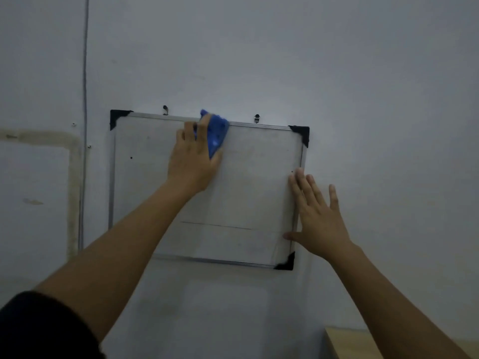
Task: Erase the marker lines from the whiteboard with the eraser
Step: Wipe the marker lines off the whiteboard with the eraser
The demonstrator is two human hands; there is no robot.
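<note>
Eraser [216, 133], blue, up at the top edge of the whiteboard [145, 190], about mid-width, upper tip overlapping the top rail. Gripped by the left hand [193, 161], fingers curled round its left long side; pad-to-board contact hidden behind the hand. Long axis near vertical, slightly tilted: upper end leaning left past the rail, lower end pointing down toward the board's middle. Step in hand, as judged: wiping the top band. Left to do: thin dark marker line [215, 225] low on the board, roughly horizontal, well below the eraser; fainter traces near the lower right corner, too dim to call. To do it well: pad flat, firm even pressure, strokes sideways across the long axis for full-width coverage, passes overlapping. For the low line: drop to one end, run along it in one sweep, no lifting mid-stroke. Mind the tip on the rail and the two hooks [165, 110] above. Right hand [318, 218] flat, fingers straight and spread, holding nothing, pressed across the right rail, partly on board, partly on wall [363, 73], well apart from the eraser. Good brace; worth using against swing, board hanging on hooks only. Further out: black corner caps [300, 133], wooden surface [344, 343] at lower right, dark sleeve [39, 327] at lower left.
</note>
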